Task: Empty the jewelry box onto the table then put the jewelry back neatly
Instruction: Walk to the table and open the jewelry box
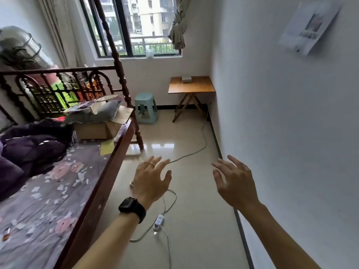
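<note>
Head view. Held out in front, above the floor (190, 200): left hand (150, 179) and right hand (233, 181), backs up, well apart from each other. On both, fingers (237, 162) straight and spread apart, gripping nothing, touching nothing. Round the left wrist, a black watch (132, 209); on one left finger, a gold ring (152, 164).

Far across the room, in the corner below the window (136, 26), a wooden tabletop (191, 88) on crossed folding legs. On it, near the back edge, a small pale box (186, 79), well apart from both hands. Too small to tell whether open or closed.

Just left of the tabletop, a pale green stool (145, 107). Along the left side, a bed (58, 191) with dark wooden frame and flowered cover; on it a heap of dark clothes (33, 148) and an open carton (101, 129). Across the floor, a pale cable (194, 150) from the corner toward the hands, with a white switch (159, 222) just below the left wrist. High on the right wall (281, 113), a sheet of paper (308, 26), blurred.
</note>
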Available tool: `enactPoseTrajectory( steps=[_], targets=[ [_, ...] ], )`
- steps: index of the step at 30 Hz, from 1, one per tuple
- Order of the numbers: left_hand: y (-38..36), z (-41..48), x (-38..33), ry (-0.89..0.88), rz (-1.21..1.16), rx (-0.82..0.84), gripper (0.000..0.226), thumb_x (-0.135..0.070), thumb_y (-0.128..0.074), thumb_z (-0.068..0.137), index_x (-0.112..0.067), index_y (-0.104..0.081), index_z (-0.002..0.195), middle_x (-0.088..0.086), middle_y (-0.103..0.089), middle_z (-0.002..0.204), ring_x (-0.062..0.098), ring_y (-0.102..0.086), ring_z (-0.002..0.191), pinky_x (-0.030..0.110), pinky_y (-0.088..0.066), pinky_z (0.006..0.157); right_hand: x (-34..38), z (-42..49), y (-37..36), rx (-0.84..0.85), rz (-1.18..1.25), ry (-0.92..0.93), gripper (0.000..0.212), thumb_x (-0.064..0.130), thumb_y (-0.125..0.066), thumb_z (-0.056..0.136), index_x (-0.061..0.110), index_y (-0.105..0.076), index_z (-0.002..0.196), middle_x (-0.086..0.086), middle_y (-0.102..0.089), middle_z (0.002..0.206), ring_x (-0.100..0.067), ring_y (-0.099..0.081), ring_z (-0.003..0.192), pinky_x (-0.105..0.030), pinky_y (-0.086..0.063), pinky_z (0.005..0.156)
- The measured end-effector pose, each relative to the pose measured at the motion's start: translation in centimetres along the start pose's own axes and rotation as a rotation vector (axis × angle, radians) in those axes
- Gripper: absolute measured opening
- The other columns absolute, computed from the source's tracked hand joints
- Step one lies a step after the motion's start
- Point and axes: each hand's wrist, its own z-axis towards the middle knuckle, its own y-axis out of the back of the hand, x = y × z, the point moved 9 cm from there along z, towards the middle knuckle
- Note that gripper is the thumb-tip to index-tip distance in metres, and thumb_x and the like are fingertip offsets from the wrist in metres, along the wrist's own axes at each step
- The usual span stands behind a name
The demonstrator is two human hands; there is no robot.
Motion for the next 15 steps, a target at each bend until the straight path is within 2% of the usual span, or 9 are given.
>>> enactPoseTrajectory(
  steps=[7,15],
  targets=[
    [-5.1,11.2,4.3,0.037,0.012,0.105,0.048,-0.046,-0.049,0.098,-0.038,-0.046,0.146,-0.002,-0.045,0.153,0.019,-0.028,0.148,0.04,-0.02,0.121,-2.9,10.7,-7.2,0.107,-0.018,-0.039,0.032,0.032,-0.052,0.097,0.025,-0.071,0.122,0.003,-0.066,0.132,-0.021,-0.046,0.137,-0.046,-0.035,0.111],
    [-7.0,26.6,8.3,0.049,0.018,0.092,0.047,-0.044,-0.051,0.097,-0.038,-0.049,0.144,-0.004,-0.048,0.15,0.02,-0.041,0.139,0.038,-0.03,0.115,-4.8,25.5,-12.3,0.056,-0.033,-0.025,0.037,0.036,-0.047,0.094,0.026,-0.072,0.119,0.006,-0.068,0.126,-0.02,-0.051,0.132,-0.044,-0.037,0.108]
  ],
)
